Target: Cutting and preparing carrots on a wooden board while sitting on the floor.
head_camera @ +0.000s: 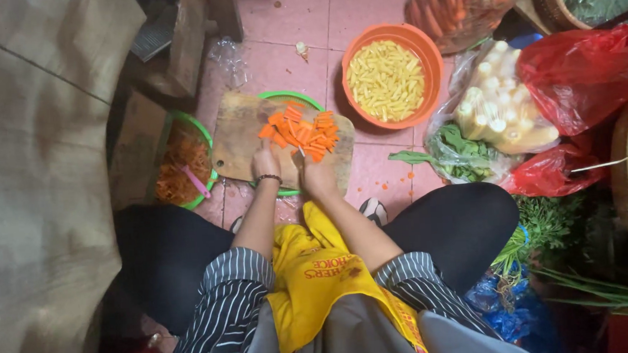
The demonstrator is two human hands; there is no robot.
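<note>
Cutting carrot sticks [299, 131] at the wooden cutting board's [236, 134] near edge — my left hand [265, 160] pins pieces, fingers curled; my right hand [317, 175] grips what looks like a knife, best kept vertical.

orange carrot sticks [299, 133], green basin [290, 97], yellow apron [318, 280], striped sleeves [229, 303]

Red plastic bag [580, 69] right; clear carrot bag [462, 4] top.

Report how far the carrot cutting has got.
Done: a heap of carrot sticks lies on the wooden cutting board, and the orange bowl holds pale cut sticks. In hand: left hand and right hand work at the heap's near edge. Left: a bag of whole carrots.
</note>
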